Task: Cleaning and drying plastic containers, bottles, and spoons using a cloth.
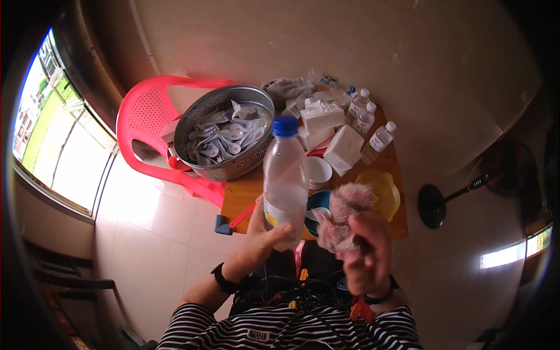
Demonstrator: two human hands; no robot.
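My left hand (262,236) grips a clear plastic bottle (286,175) around its lower part and holds it upright in front of me. A blue cap closes the bottle, and its lower half looks cloudy. In my right hand (369,249) is a crumpled pink and white cloth (348,214), held just right of the bottle and apart from it. Behind the cloth, a teal bowl (321,201) sits near the table's front edge, partly hidden. Beyond the hands stands a white bowl (319,171).
A perforated metal basin (258,159) holds many wrapped spoons. Several tissue packs (345,146) and small bottles (381,136) crowd the wooden table (245,192). A yellow bowl (387,197) lies at right. A pink plastic chair (144,109) stands left, a fan (433,205) right.
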